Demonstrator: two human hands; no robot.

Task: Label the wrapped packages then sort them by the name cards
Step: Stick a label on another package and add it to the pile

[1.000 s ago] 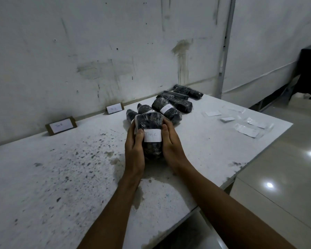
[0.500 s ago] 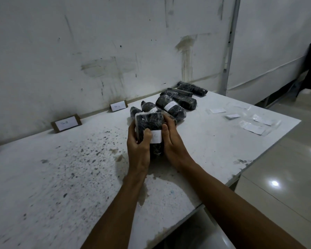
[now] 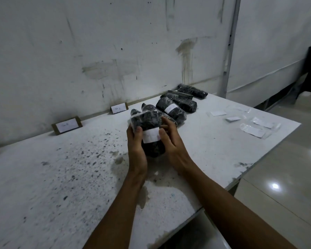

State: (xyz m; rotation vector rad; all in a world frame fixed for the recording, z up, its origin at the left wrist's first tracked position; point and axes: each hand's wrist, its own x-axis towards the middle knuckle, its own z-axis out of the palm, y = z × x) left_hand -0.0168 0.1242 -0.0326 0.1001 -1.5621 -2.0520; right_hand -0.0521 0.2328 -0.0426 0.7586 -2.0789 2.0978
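**Press the label flat, then read it**

You hold the wrapped package (image 3: 147, 130) in both hands, just above the table (image 3: 196, 159), on the near side of the row of other packages (image 3: 171, 110). Rub the white label (image 3: 151, 135) down w/ both thumbs, centre to edges, so it sticks to the film w/o creases. Keep the writing facing you; it's too blurred to read here.

Left hand (image 3: 136, 144): fingers curled round the pkg's left side, thumb on the label's left edge. Right hand (image 3: 171, 139): fingers wrapped round the right side, thumb at the label's right edge. Both grip the pkg.

Name cards (image 3: 67, 125) lean on the wall, left of the row. Likely next: match the name and set the pkg by its card. Spare labels (image 3: 253, 129) lie right of the row.
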